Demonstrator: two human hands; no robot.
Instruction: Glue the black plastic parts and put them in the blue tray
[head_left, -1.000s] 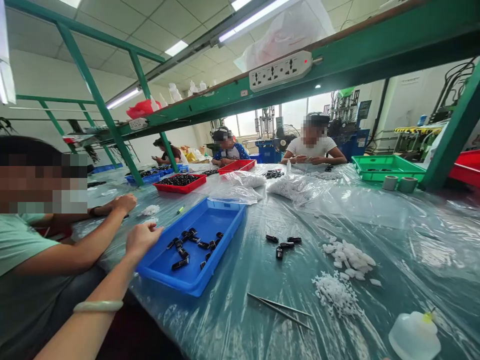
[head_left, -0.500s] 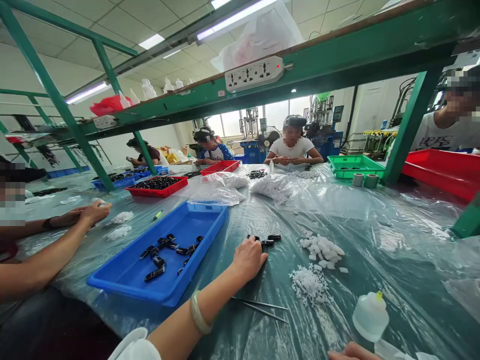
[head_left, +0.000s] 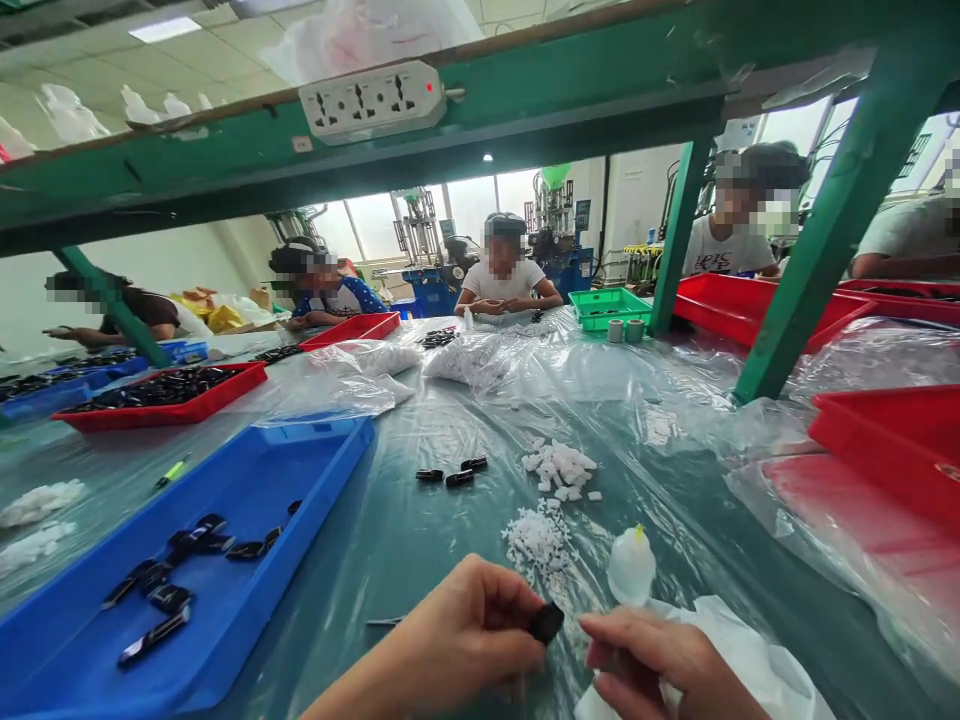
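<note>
Pinching a small black piece point(head_left: 546, 623) at the fingertips of the left hand point(head_left: 457, 630), forearm coming in low from 7 o'clock, knuckles up, fingers closed around the piece. Piece held just above the table, at the hand's 3 o'clock edge. Right hand point(head_left: 660, 660) raised at 4 o'clock, fingers half curled, just beside the piece and not touching it. Hands close together, a narrow gap between them. Anything inside the curl of the right hand: cannot tell. Beneath the right hand, a crumpled white cloth point(head_left: 712, 650); past it at 1 o'clock, a small white plastic bottle point(head_left: 631, 567) standing upright, yellow tip on top. Toward 12 o'clock, loose white plastic bits point(head_left: 559, 468) and a few black pieces point(head_left: 459, 478) lying apart on clear plastic sheeting point(head_left: 600, 420). At 9 o'clock, a blue tray point(head_left: 315, 470) holding more black pieces point(head_left: 154, 637). Metal tweezer tips point(head_left: 382, 622) poking out from behind the left hand.
</note>
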